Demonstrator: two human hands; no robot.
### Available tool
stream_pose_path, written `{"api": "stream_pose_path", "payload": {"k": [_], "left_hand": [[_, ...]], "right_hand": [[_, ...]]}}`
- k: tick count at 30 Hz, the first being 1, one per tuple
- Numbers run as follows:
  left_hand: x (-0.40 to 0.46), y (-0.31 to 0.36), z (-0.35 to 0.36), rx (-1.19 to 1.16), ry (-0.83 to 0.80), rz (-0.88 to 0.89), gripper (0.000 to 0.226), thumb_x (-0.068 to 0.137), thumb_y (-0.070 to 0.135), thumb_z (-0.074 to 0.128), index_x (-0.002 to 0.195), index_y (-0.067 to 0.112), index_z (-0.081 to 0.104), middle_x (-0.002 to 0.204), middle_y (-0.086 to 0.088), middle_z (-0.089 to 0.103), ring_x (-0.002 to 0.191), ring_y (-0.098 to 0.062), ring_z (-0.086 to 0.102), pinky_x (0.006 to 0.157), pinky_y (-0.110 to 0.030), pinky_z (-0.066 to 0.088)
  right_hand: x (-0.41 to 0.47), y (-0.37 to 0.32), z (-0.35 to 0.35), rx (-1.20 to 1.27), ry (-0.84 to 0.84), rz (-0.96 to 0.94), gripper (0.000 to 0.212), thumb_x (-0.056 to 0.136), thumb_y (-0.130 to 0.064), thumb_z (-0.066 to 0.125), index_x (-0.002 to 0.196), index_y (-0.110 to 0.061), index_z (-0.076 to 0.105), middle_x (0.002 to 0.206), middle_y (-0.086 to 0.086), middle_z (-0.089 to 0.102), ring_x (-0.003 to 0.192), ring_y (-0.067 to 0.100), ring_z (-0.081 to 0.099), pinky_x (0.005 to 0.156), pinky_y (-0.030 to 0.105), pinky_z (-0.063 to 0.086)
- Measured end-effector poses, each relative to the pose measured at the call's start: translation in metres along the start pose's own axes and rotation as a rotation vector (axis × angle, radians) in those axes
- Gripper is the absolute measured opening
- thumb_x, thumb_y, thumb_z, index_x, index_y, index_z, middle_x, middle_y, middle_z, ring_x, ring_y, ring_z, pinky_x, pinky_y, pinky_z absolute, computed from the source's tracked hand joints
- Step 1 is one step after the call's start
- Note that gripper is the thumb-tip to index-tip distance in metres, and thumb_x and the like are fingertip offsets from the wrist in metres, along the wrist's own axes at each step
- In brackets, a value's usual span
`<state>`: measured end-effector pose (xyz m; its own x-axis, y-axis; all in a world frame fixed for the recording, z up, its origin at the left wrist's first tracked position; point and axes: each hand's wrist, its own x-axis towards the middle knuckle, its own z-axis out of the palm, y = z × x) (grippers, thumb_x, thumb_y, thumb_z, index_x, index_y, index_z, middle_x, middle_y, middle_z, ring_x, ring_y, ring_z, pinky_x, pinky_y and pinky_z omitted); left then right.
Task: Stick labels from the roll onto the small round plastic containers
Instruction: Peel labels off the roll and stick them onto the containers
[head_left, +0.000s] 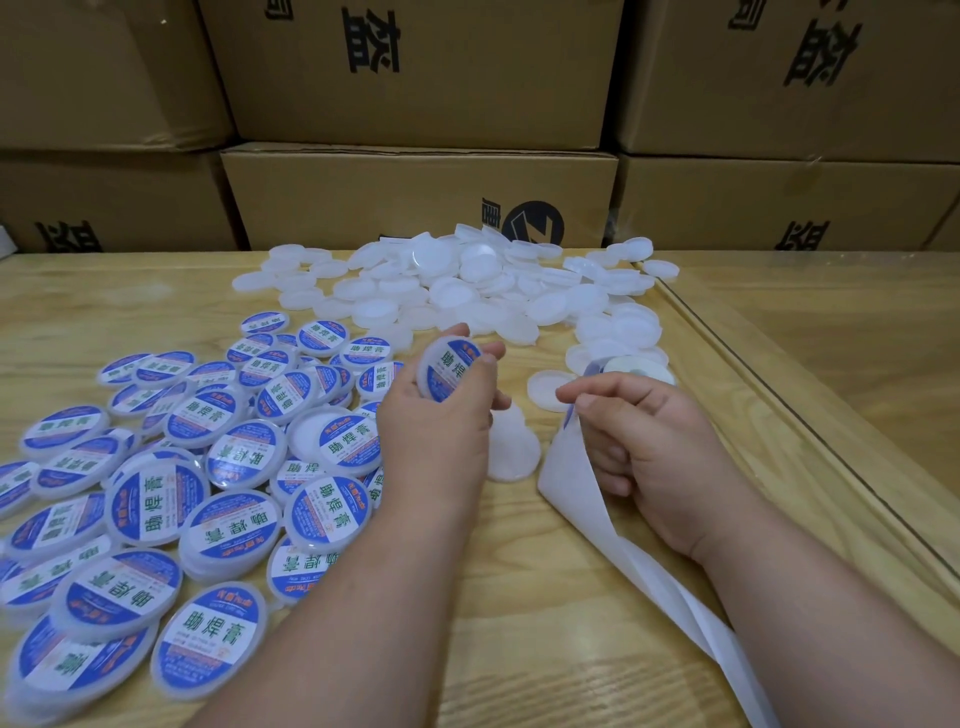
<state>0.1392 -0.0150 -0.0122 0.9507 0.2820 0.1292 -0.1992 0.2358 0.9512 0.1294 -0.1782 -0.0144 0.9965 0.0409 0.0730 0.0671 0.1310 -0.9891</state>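
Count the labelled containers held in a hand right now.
1: a labelled container gripped in the left hand. The right hand holds only the label backing strip.

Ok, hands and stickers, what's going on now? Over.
Left hand grips a labelled container. Right hand pinches the label strip. Blank containers piled behind, labelled pile at left. Nothing in the way.

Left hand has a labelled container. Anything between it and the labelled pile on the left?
Nothing visible. The left hand holds the labelled container above the table, right beside the near edge of the labelled pile; only open air lies between.
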Motion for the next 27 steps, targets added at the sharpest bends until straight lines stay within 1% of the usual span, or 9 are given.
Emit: {"api": "stream_pose_path", "payload": {"k": [1, 2, 6, 11, 14, 18, 23, 25, 27], "left_hand": [[-0.0003, 0.0015, 0.0006, -0.008, 0.011, -0.01, 0.009, 0.093, 0.027, 0.069, 0.1, 0.031, 0.073, 0.095, 0.008, 0.079, 0.067, -0.01, 0.068, 0.06, -0.024, 0.05], [-0.001, 0.0031, 0.0014, -0.024, 0.022, -0.023, 0.012, 0.097, 0.035, 0.064, 0.097, 0.029, 0.074, 0.095, 0.007, 0.079, 0.068, -0.01, 0.069, 0.059, -0.024, 0.052], [0.0001, 0.0071, 0.0014, -0.18, 0.047, -0.125, 0.061, 0.105, 0.059, 0.028, 0.094, 0.025, 0.078, 0.082, -0.008, 0.078, 0.047, -0.016, 0.057, 0.046, -0.022, 0.045], [0.0001, 0.0062, 0.0005, -0.286, 0.063, -0.141, 0.082, 0.102, 0.066, 0.017, 0.078, 0.021, 0.081, 0.06, -0.01, 0.066, 0.042, -0.017, 0.043, 0.041, -0.021, 0.037], [0.0017, 0.0082, 0.0009, -0.265, 0.106, -0.152, 0.073, 0.103, 0.063, 0.026, 0.071, 0.026, 0.08, 0.057, -0.005, 0.065, 0.043, -0.015, 0.046, 0.042, -0.023, 0.038], [0.0035, 0.0061, 0.002, -0.178, 0.154, -0.107, 0.053, 0.102, 0.045, 0.054, 0.054, 0.036, 0.074, 0.063, -0.001, 0.07, 0.047, -0.011, 0.05, 0.05, -0.024, 0.043], [0.0012, 0.0058, 0.0002, -0.153, 0.101, -0.059, 0.027, 0.096, 0.036, 0.066, 0.074, 0.042, 0.08, 0.092, 0.007, 0.079, 0.066, -0.005, 0.061, 0.063, -0.026, 0.046], [0.002, 0.0077, -0.0005, -0.182, 0.103, -0.078, 0.027, 0.093, 0.032, 0.071, 0.075, 0.051, 0.077, 0.091, 0.01, 0.079, 0.076, -0.008, 0.065, 0.068, -0.028, 0.046], [0.0042, 0.0083, -0.0007, -0.227, 0.12, -0.108, 0.026, 0.094, 0.029, 0.07, 0.078, 0.047, 0.079, 0.091, 0.012, 0.079, 0.082, -0.008, 0.07, 0.067, -0.026, 0.047]], "right_hand": [[-0.0006, 0.0, 0.0002, -0.035, 0.031, -0.016, 0.015, 0.079, -0.021, 0.063, 0.081, -0.02, 0.078, 0.053, -0.001, 0.032, 0.046, 0.014, 0.025, 0.048, 0.03, 0.018], [-0.0011, 0.0001, 0.0004, -0.082, 0.068, -0.035, 0.015, 0.078, -0.022, 0.062, 0.077, -0.021, 0.077, 0.052, -0.001, 0.034, 0.046, 0.014, 0.027, 0.049, 0.03, 0.018], [-0.0036, 0.0008, 0.001, -0.232, 0.146, -0.13, 0.014, 0.083, -0.026, 0.065, 0.071, -0.02, 0.068, 0.053, -0.007, 0.039, 0.045, 0.007, 0.033, 0.044, 0.015, 0.031], [-0.0034, 0.0054, 0.0001, -0.456, 0.209, -0.175, 0.034, 0.096, -0.028, 0.065, 0.069, -0.009, 0.057, 0.047, -0.015, 0.037, 0.043, 0.004, 0.032, 0.043, 0.013, 0.029], [-0.0028, 0.0063, -0.0006, -0.537, 0.238, -0.169, 0.038, 0.094, -0.037, 0.066, 0.072, -0.006, 0.061, 0.044, -0.016, 0.037, 0.041, 0.004, 0.034, 0.042, 0.011, 0.028], [-0.0042, 0.006, 0.0024, -0.659, 0.225, -0.166, 0.045, 0.089, -0.049, 0.067, 0.07, -0.009, 0.063, 0.046, -0.016, 0.039, 0.045, 0.004, 0.038, 0.046, 0.013, 0.034], [-0.0051, 0.0048, 0.0039, -0.699, 0.191, -0.157, 0.051, 0.087, -0.049, 0.07, 0.07, -0.003, 0.057, 0.049, -0.012, 0.036, 0.047, 0.006, 0.032, 0.047, 0.016, 0.032], [-0.0049, 0.0047, 0.0039, -0.708, 0.179, -0.148, 0.05, 0.088, -0.046, 0.07, 0.073, 0.0, 0.057, 0.05, -0.01, 0.035, 0.047, 0.006, 0.032, 0.046, 0.017, 0.032], [-0.0047, 0.0052, 0.0033, -0.71, 0.17, -0.143, 0.048, 0.089, -0.043, 0.07, 0.075, 0.001, 0.057, 0.051, -0.008, 0.036, 0.047, 0.007, 0.031, 0.047, 0.017, 0.032]]}}
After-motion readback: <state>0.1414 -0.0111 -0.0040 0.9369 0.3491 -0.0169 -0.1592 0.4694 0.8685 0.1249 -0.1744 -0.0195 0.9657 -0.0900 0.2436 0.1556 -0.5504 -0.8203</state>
